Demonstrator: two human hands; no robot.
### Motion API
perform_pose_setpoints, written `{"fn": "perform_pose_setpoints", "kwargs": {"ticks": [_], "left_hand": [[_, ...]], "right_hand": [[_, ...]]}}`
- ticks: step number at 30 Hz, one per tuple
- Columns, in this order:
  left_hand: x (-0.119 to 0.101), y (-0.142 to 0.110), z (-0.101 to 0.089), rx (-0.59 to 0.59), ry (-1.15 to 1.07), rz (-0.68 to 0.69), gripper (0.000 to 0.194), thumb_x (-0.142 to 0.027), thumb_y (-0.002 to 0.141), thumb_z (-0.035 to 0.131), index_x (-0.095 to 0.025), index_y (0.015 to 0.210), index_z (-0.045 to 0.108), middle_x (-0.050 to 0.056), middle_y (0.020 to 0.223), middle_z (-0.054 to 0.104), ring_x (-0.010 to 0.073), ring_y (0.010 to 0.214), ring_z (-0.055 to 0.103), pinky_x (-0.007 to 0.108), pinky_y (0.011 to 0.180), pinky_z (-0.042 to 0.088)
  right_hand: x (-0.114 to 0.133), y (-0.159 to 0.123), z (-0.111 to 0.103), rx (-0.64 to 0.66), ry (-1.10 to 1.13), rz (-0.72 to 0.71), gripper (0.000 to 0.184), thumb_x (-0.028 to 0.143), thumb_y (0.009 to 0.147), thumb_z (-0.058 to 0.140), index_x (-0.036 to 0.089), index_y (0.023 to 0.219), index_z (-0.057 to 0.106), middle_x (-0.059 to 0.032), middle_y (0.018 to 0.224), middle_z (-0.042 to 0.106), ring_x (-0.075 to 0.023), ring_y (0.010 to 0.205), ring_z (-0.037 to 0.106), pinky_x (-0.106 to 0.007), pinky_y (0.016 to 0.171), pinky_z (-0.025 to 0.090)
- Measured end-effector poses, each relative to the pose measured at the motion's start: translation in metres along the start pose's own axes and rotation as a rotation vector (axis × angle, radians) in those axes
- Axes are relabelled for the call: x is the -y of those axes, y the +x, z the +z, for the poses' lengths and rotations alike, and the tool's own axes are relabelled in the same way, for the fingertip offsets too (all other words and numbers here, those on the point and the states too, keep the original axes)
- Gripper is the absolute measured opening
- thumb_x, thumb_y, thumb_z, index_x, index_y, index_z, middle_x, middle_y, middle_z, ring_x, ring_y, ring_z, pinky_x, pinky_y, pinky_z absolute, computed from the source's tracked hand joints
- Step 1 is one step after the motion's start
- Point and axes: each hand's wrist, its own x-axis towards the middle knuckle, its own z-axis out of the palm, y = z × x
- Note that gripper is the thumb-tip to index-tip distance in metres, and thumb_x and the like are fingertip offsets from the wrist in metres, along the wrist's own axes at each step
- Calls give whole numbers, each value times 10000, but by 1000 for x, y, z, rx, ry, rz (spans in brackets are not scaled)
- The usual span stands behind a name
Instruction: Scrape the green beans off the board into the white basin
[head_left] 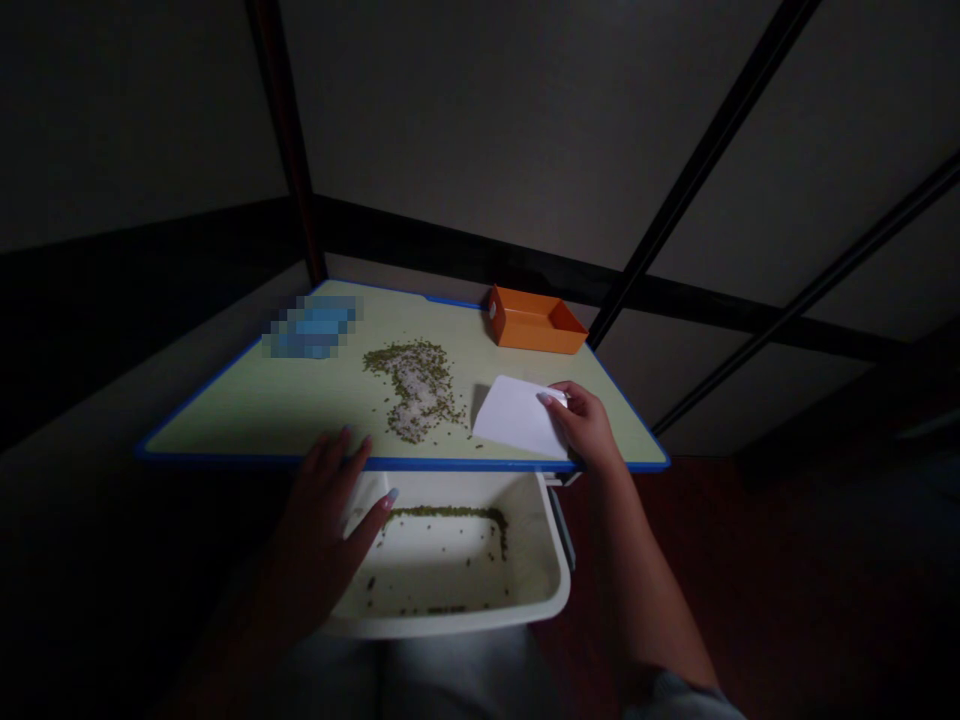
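My right hand (585, 425) grips the right end of a flat white card or sheet (517, 412), thumb on top, tilted a little over the table's right half. Left of the card lies a spread pile of small green pellets mixed with pale grains (418, 390). At the table's front edge, my left hand (334, 520) is open with fingers spread, its fingertips by the blue rim and its thumb over the white bin below. Inside the white plastic bin (551, 600), more green pellets line the far inner side and a few are scattered on the bottom.
The pale green table (255, 405) has a blue edge. An orange open box (529, 335) stands at its back right. A blurred-out blue item (319, 328) lies at the back left. Dark-framed wall panels rise behind the table.
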Motion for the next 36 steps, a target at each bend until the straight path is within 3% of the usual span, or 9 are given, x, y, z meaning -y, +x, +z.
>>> {"fn": "perform_pose_setpoints", "kwargs": {"ticks": [13,26,36], "left_hand": [[2,-2,1,1,-8,-8,590,-501,905,449,-206,1415,480,143,1564,438,336,1494,319,578,1184,350],[1,-2,2,6,-5,-12,592,-508,910,430,-222,1427,466,127,1570,433,326,1496,317,573,1186,350],[1,-1,2,-16,8,6,581,-484,911,446,-222,1429,459,130,1567,436,319,1494,324,569,1190,343]], "right_hand": [[-3,1,1,13,-11,-18,409,552,685,747,196,837,614,43,593,523,-105,499,399,-241,454,262],[-4,3,7,67,33,-41,414,554,689,755,202,855,612,21,671,583,-125,571,482,-238,496,342],[-10,4,7,21,-14,-49,404,547,701,746,199,855,608,28,653,565,-118,544,461,-238,472,330]]}}
